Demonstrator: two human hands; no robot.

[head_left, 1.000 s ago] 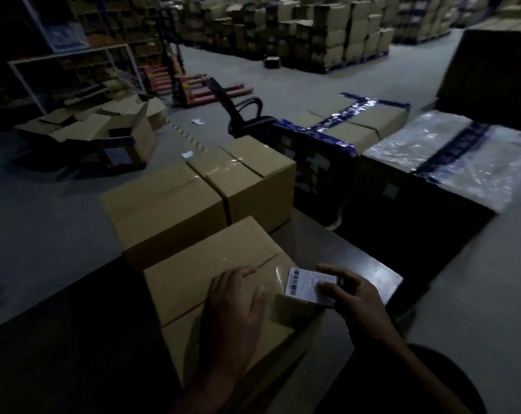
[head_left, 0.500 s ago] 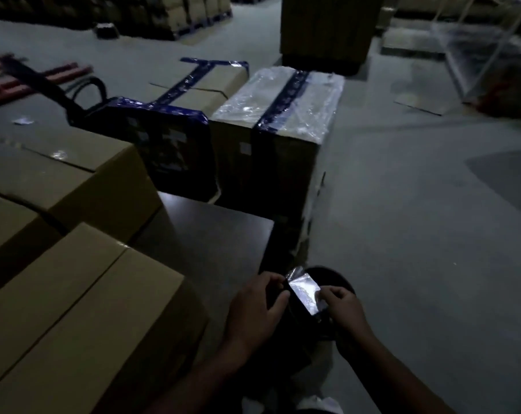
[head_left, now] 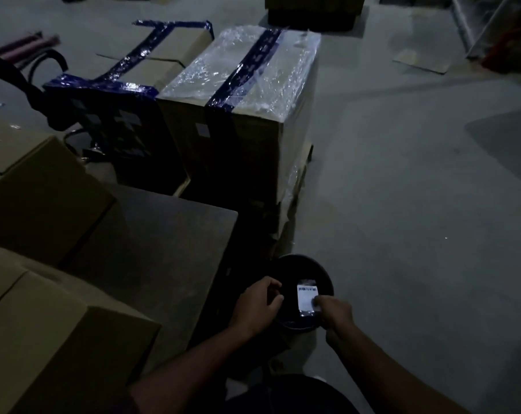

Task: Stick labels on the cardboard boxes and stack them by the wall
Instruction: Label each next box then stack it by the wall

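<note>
My right hand point(head_left: 333, 315) pinches a white barcode label point(head_left: 307, 297) by its lower right corner and holds it over a round black bin point(head_left: 296, 259) on the floor. Just left of the label is my left hand point(head_left: 259, 306), apart from it, fingers curled toward the thumb; it is too dark to tell whether anything is between them. Two brown cardboard boxes stand on the dark table point(head_left: 163, 234) at the left: a near box point(head_left: 44, 339) and a farther box point(head_left: 29, 198).
Beyond the table stand a film-wrapped carton with a blue tape band point(head_left: 247, 94) and a blue-taped carton point(head_left: 151, 64). A black office chair point(head_left: 23, 85) is at the far left. Bare concrete floor point(head_left: 417, 219) spreads to the right, with flat cardboard point(head_left: 423, 59) lying far back.
My view swung right, away from the boxes to the bin. My left hand left the box top, joined the right on the label, and has now let go of it.
</note>
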